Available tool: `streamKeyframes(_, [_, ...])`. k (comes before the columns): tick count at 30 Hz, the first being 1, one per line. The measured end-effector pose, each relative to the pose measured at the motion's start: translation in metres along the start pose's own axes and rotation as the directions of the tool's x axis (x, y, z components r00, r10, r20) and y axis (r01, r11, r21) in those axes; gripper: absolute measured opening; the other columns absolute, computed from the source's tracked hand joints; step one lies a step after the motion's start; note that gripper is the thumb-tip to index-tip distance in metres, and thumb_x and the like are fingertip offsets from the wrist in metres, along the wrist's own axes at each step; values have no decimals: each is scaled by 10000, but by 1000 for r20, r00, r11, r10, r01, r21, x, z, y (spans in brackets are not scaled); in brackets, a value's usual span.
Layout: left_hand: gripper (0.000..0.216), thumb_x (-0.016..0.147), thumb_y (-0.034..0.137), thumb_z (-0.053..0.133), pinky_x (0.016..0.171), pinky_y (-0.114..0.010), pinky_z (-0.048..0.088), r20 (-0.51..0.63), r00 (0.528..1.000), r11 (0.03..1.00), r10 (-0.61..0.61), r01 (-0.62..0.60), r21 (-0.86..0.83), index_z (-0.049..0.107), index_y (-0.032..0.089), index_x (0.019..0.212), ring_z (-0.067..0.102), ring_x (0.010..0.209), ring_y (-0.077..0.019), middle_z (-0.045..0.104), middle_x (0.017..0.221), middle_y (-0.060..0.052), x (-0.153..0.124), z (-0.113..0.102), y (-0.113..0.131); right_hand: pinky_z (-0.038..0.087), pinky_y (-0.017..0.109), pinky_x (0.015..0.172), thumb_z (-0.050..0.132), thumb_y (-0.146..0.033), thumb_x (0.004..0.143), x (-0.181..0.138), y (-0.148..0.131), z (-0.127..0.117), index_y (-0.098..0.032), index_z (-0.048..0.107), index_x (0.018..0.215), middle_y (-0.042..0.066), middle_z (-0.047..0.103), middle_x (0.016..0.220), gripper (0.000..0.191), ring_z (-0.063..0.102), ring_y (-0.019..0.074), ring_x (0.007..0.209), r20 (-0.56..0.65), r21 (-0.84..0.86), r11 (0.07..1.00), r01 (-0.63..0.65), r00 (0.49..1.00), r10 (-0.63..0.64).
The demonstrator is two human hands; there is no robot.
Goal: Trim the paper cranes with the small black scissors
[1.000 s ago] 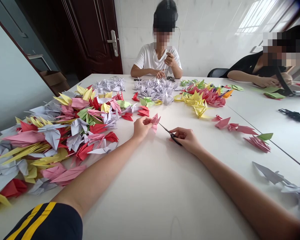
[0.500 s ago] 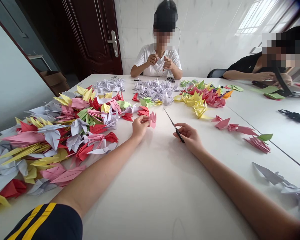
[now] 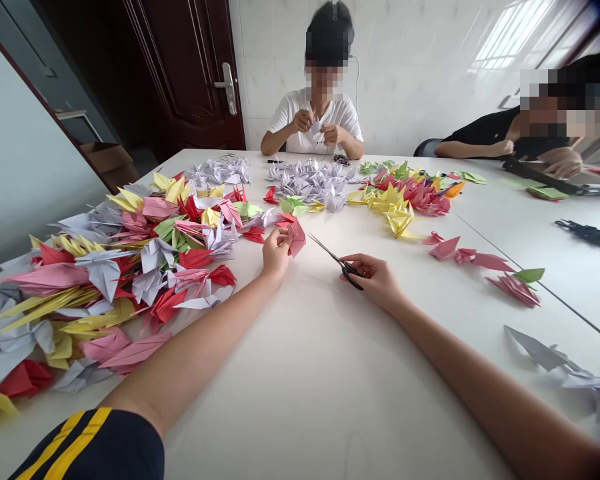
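Between the thumb and fingers of my left hand (image 3: 276, 253) is a pink folded-paper piece (image 3: 297, 238), held up above the white table. My right hand (image 3: 373, 280) is closed around the black handles of a pair of scissors (image 3: 329, 252). The scissor blades point up and left toward the pink paper, with a small space between tip and paper. Just behind my left hand lie red folded papers (image 3: 253, 235).
A large heap of colourful folded papers (image 3: 145, 267) covers the table's left side. White folded papers (image 3: 310, 180) and yellow ones (image 3: 395, 207) lie farther back. Pink pieces (image 3: 515, 288) are on the right. One person (image 3: 313, 127) sits opposite, another person (image 3: 485, 137) at right.
The pink paper has turned to show a broader face and shifted slightly left. My right hand has moved left, bringing the scissors closer, and the blades now show slightly parted.
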State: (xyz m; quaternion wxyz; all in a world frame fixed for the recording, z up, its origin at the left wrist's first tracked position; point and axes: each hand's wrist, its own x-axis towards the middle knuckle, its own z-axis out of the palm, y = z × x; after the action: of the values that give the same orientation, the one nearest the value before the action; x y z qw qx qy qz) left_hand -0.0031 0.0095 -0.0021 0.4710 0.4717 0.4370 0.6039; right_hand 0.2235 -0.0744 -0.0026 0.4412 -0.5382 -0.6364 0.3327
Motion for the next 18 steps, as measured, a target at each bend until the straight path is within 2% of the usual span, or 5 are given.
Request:
streamKeyframes(6, [89, 862, 271, 608, 630, -222, 514, -10, 999, 994, 49, -47, 102, 611, 197, 813, 639, 757, -149, 653, 803, -23, -3, 1, 4, 469, 281, 521, 757, -460, 729, 0, 0, -1, -181, 739, 1074, 65, 720, 760, 445, 610, 175, 618, -2, 48, 999, 1, 1000, -1])
streamKeyframes(8, [55, 856, 217, 590, 660, -230, 521, -4, 997, 987, 79, -78, 144, 631, 199, 825, 655, 823, -161, 684, 867, -36, -5, 1, 6, 486, 288, 541, 761, -472, 734, -1, -1, -1, -183, 735, 1089, 60, 712, 766, 458, 616, 177, 635, 0, 78, 997, 9, 1000, -9])
streamKeyframes(12, [134, 817, 118, 570, 788, -280, 540, 22, 989, 963, 149, -150, 223, 678, 197, 821, 673, 914, -182, 723, 940, -43, -8, 2, 10, 511, 293, 580, 777, -465, 742, -5, -6, 0, -191, 737, 1090, 48, 695, 777, 445, 622, 172, 664, 10, 128, 991, 50, 999, -51])
streamKeyframes(15, [202, 779, 47, 551, 890, -312, 528, 6, 985, 951, 174, -169, 259, 697, 187, 778, 682, 933, -187, 741, 930, -47, -9, 3, 13, 478, 271, 504, 801, -464, 728, -7, -9, -1, -191, 746, 1065, 14, 651, 711, 437, 580, 137, 562, 55, 170, 985, 35, 997, -45])
streamKeyframes(18, [239, 764, 8, 535, 898, -314, 532, -21, 984, 956, 177, -167, 242, 703, 177, 782, 692, 905, -179, 748, 948, -55, -9, 3, 15, 433, 254, 411, 802, -490, 723, -7, -8, -3, -175, 744, 1027, 9, 646, 665, 442, 541, 116, 458, 142, 224, 974, -46, 990, 14])
